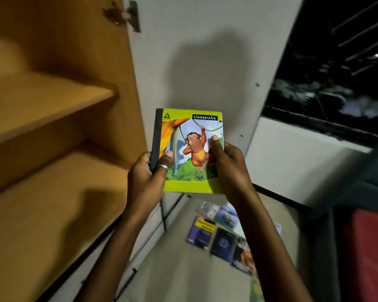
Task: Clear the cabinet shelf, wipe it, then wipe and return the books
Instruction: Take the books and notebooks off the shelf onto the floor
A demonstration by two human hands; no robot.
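Note:
A green notebook (190,127) with a cartoon monkey on its cover is held upright in front of me, to the right of the open cabinet. My left hand (147,177) grips its dark spine edge, thumb on the cover, a ring on that thumb. My right hand (227,168) holds the right edge, thumb across the cover. The wooden cabinet shelves (42,188) on the left are bare. No cloth is in view.
The cabinet's open white door (205,51) stands behind the notebook. Several books (218,234) lie spread on the floor below my arms. A dark window with bars (336,62) is at the upper right, a red surface (367,247) at the lower right.

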